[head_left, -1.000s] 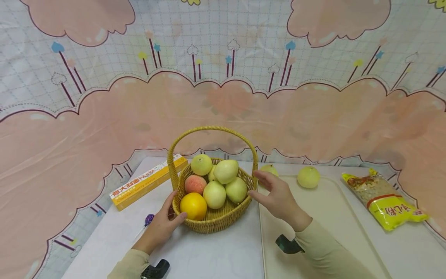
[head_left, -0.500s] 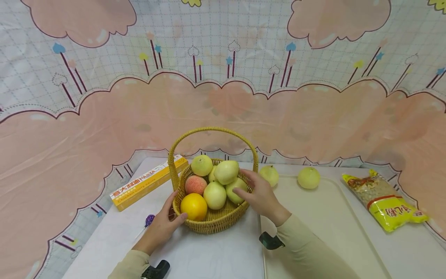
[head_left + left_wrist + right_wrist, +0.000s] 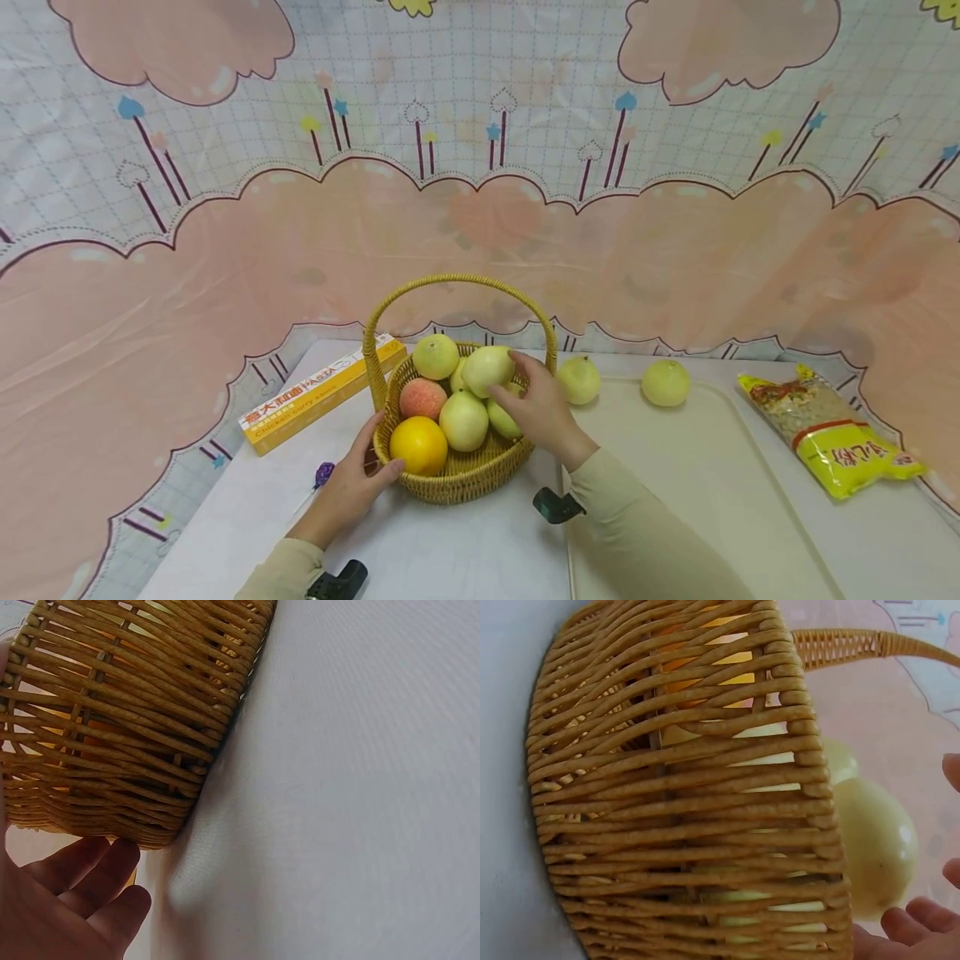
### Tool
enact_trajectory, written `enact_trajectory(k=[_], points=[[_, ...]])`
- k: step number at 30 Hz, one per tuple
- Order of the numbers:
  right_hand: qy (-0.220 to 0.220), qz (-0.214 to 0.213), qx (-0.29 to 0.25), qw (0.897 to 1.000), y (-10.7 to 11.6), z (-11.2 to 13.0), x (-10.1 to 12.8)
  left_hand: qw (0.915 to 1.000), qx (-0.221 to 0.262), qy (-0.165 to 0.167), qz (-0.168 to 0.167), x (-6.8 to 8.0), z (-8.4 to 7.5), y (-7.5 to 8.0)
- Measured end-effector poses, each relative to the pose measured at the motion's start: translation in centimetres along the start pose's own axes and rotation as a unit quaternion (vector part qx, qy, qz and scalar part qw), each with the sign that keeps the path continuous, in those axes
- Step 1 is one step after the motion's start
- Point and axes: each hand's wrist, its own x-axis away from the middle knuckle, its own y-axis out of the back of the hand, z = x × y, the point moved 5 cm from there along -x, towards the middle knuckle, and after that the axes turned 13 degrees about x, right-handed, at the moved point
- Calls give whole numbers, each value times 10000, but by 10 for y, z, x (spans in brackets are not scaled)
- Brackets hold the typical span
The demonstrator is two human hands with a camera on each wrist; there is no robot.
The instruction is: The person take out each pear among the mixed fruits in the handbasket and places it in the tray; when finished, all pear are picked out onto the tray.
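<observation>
A wicker basket (image 3: 465, 485) with a tall arched handle holds several pale green, pear-like fruits, a peach (image 3: 422, 399) and an orange (image 3: 417, 447). My left hand (image 3: 348, 483) holds the basket's left side, its thumb at the front rim; in the left wrist view, fingers (image 3: 112, 870) lie against the outer weave. Over the basket's right rim, my right hand (image 3: 546, 408) spreads its thumb and fingers beside the top pale green pear (image 3: 486, 371). In the right wrist view that pear (image 3: 874, 851) shows a gap to some fingertips; contact is partly hidden.
A pasta box (image 3: 322, 393) lies behind left, with a purple-wrapped lollipop (image 3: 323, 475) near the left hand. Two more green fruits, one a pear (image 3: 579, 380) and one rounder fruit (image 3: 666, 383), sit by the beige tray (image 3: 675, 483). A yellow food bag (image 3: 832, 433) lies far right.
My right hand has moved left from the basket's right rim, over the fruit, to the top pear. The left hand and the basket have stayed in place.
</observation>
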Motion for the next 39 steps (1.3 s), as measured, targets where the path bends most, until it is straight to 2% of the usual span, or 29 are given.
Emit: enact_trajectory(k=[7,15,26,31,39], points=[[-346,-8,486,9982,-5,-2,-8,10000,17,23,-15,0,1,0],[-566,76,623,9964,-9,-7,-17,9999,104,134,-14,0,1,1],[-834,520,792,9920,-18,-14,-24,9997,133,192,1,1,0,1],[-618,481,749,9941,-19,-15,-26,9997,120,193,21,1,-1,0],[-31,138,668,9977,-18,-9,-23,9998,96,178,9,3,-2,0]])
